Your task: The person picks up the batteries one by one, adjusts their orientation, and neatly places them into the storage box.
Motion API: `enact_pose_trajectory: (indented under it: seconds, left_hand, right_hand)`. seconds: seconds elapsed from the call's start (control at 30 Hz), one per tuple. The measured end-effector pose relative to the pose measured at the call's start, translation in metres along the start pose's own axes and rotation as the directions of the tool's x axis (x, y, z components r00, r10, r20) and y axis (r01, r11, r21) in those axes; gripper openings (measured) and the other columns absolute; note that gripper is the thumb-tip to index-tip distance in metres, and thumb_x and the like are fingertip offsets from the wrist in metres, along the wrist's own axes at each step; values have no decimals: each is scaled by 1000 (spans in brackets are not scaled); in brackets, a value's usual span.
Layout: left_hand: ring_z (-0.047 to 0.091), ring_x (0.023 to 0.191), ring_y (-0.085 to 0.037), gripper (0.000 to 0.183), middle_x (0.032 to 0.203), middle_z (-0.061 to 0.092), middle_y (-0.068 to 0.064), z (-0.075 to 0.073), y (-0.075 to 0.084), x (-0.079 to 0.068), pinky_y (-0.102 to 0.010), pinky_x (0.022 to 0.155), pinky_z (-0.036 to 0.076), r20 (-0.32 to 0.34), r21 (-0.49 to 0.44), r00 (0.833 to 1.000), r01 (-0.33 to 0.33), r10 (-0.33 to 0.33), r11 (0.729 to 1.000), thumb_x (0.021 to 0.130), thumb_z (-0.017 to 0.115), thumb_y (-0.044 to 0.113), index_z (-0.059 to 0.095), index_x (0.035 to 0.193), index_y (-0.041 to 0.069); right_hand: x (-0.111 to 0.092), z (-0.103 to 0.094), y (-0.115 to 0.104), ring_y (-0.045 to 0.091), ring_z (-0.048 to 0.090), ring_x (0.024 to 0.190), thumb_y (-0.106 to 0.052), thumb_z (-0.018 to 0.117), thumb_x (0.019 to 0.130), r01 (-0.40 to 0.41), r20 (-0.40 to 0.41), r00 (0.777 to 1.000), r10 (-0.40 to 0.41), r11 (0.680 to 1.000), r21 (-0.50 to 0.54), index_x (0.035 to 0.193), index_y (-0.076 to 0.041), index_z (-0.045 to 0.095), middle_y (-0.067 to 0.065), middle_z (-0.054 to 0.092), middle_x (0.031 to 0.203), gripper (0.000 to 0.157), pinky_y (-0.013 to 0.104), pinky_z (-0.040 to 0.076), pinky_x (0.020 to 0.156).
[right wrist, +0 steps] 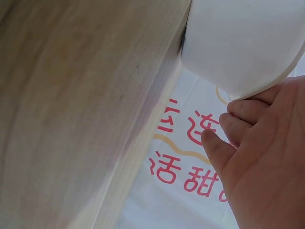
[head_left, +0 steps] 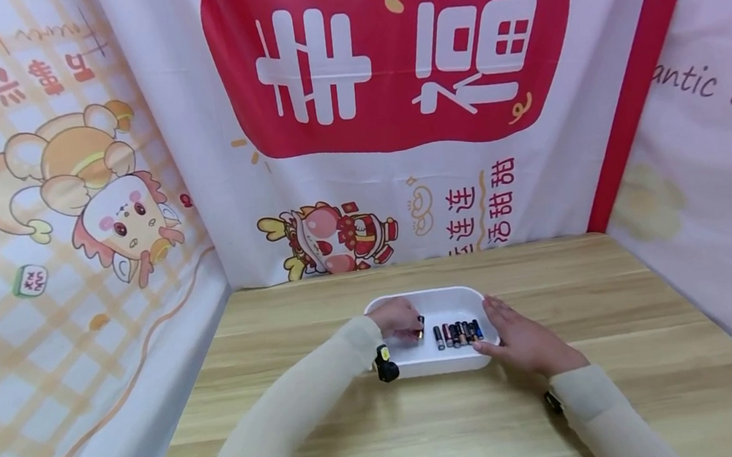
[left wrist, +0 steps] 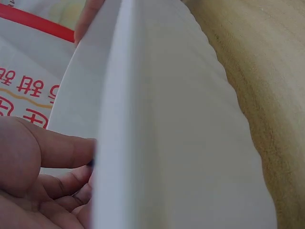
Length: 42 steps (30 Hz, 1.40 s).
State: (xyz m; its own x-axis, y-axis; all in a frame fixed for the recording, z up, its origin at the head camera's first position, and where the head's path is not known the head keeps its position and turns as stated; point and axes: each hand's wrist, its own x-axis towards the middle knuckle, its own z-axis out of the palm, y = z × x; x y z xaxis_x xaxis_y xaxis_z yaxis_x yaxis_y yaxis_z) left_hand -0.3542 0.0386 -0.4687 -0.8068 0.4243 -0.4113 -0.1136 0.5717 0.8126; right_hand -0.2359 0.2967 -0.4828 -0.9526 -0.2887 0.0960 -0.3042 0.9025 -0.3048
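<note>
A white tray (head_left: 445, 365) with rounded corners sits on the wooden table. Inside its left part, my left hand (head_left: 397, 317) pinches a dark battery (head_left: 421, 326) between thumb and fingers. Several batteries (head_left: 459, 333) lie side by side in a row toward the tray's right end, just right of the pinched one. My right hand (head_left: 529, 341) rests spread against the tray's right end, thumb at the near corner and fingers along the far one. In the left wrist view, the tray wall (left wrist: 190, 119) hides most of the pinched battery. Fingers (right wrist: 245, 112) touch the tray's outside in the right wrist view.
The wooden table (head_left: 333, 438) extends around the tray on all sides. Behind its far edge hangs a printed cloth (head_left: 361, 177) with red and white lettering. More printed cloths hang at the left (head_left: 62, 236) and right (head_left: 710, 225).
</note>
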Motion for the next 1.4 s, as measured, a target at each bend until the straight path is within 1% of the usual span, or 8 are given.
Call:
enact_pose_trajectory:
  seconds: [0.17,0.37,0.6,0.87,1.0,1.1,1.23,1.4]
  left_hand:
    - [62,60,-18,4,78,65,-15,8,-2,4,-27,58,59,-9,29,999,38,-38,999,86,67,-3,65,83,-5]
    - [61,57,-17,5,76,65,-13,15,-1,7,-24,56,57,-69,47,996,61,-57,997,86,67,-4,64,82,-6]
    - [63,56,-18,3,73,66,-13,19,4,7,-26,56,58,-90,76,995,52,-45,996,81,68,-4,65,80,-6]
    - [65,54,-23,15,79,62,-14,25,6,8,-30,52,58,-133,137,991,50,-32,989,76,71,-6,57,82,-3]
    - [65,55,-23,19,83,60,-13,28,5,10,-31,52,58,-122,152,992,26,-7,988,77,71,-5,56,89,-4]
    - [65,56,-23,21,83,60,-13,28,3,9,-31,54,59,-113,150,993,32,-15,988,79,72,-4,56,92,-4]
    - [64,58,-21,16,79,63,-13,24,0,6,-30,56,59,-99,148,995,34,-20,988,81,72,1,59,89,-2]
    - [63,58,-18,13,74,67,-14,14,2,-1,-28,59,58,-88,177,996,6,10,984,82,72,9,66,81,-3]
  right_hand:
    - [0,2,0,35,14,145,-68,48,90,-4,3,1000,4,1000,-3,154,-2,16,14,11,160,97,53,22,114]
    - [0,1,-1,36,13,145,-66,48,91,-6,5,1000,6,1000,-3,154,-3,15,14,11,160,96,54,22,114]
    - [1,1,0,36,13,145,-70,46,90,-21,13,1000,21,1000,-6,154,-3,15,15,13,160,98,54,22,114]
    - [0,0,-1,36,14,144,-70,44,90,-4,9,1000,4,1000,-5,154,-1,17,15,12,160,98,53,22,114]
    - [-1,0,-3,36,15,145,-69,46,90,-15,6,1000,15,1000,-3,154,-2,17,14,13,160,97,53,23,114]
    - [-2,1,-5,37,13,145,-69,46,90,-23,18,1000,23,1000,4,154,-2,16,15,12,160,98,55,23,114]
    - [-2,3,-6,35,12,145,-70,45,90,-31,25,999,31,1000,5,154,-4,15,12,10,161,98,54,22,114]
    - [-1,1,-1,37,14,145,-68,47,91,-39,12,999,38,999,23,155,-5,11,13,10,161,97,55,21,114]
